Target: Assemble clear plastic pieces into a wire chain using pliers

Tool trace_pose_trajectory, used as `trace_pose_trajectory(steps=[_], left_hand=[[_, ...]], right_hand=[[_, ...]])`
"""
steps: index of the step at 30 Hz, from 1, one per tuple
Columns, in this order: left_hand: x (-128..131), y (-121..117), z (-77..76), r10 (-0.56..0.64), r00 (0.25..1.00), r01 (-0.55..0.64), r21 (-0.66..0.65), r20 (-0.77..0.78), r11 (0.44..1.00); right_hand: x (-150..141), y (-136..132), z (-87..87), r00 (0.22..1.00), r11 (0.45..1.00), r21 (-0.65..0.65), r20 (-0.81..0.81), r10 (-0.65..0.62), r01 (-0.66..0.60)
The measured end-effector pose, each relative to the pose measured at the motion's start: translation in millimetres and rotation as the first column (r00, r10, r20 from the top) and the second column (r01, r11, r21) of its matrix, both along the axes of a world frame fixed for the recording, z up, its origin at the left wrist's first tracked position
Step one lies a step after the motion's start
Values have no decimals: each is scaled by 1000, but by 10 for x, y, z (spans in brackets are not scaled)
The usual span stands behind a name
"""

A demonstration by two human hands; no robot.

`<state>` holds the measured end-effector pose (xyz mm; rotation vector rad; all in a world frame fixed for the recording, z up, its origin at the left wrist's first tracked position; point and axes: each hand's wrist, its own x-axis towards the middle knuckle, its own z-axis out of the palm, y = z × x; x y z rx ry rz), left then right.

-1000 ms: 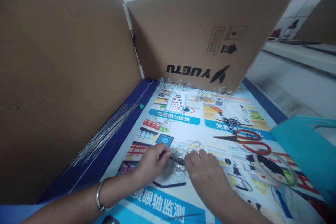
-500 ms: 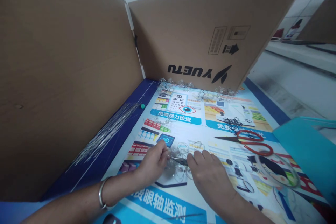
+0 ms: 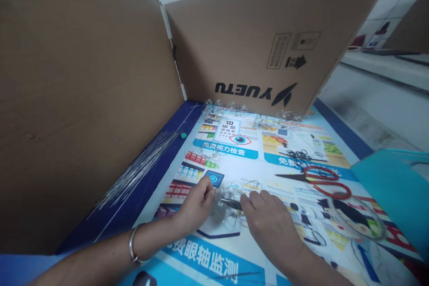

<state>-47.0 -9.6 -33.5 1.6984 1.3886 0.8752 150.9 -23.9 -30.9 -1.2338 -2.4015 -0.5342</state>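
Note:
My right hand (image 3: 268,216) is closed around the handles of a pair of pliers (image 3: 230,203), whose narrow jaws point left. At the tip of those jaws, my left hand (image 3: 199,201) pinches part of a thin wire piece with clear beads; the fingers hide most of it. Around and behind the jaws, a loose tangle of wire loops (image 3: 234,187) lies on the printed sheet. Whether the jaws grip the wire, I cannot tell.
Red-handled scissors (image 3: 326,181) lie to the right, below black rings (image 3: 300,155). Straight wires (image 3: 137,170) are bundled at left. Cardboard panels (image 3: 248,44) wall the back and left. Beaded wire pieces (image 3: 224,107) line the back; a turquoise box (image 3: 392,183) stands right.
The pliers' jaws have shifted slightly away from the left fingers, and they show more clearly now. Both hands stay in nearly the same place.

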Motion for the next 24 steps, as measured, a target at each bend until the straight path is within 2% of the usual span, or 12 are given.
trace_pose_trajectory(steps=[2, 7, 11, 17, 20, 24], left_hand=[[4, 7, 17, 8, 1000, -8, -5, 16, 1000], [4, 11, 7, 30, 998, -29, -5, 60, 1000], [5, 5, -31, 39, 990, -38, -13, 136, 999], [22, 6, 77, -20, 944, 102, -231, 330, 968], [11, 14, 125, -82, 954, 164, -274, 287, 948], [-9, 29, 125, -137, 971, 190, -288, 194, 938]], right_hand=[[5, -3, 0, 1000, 1000, 16, 0, 9, -9], [-4, 9, -43, 996, 997, -73, -90, -18, 11], [11, 7, -57, 996, 995, -100, -89, -32, 23], [80, -16, -5, 999, 997, -57, -9, -47, 46], [88, -23, 31, 999, 999, -22, 2, -33, 33], [92, -18, 45, 1000, 1000, -6, -9, -29, 29]])
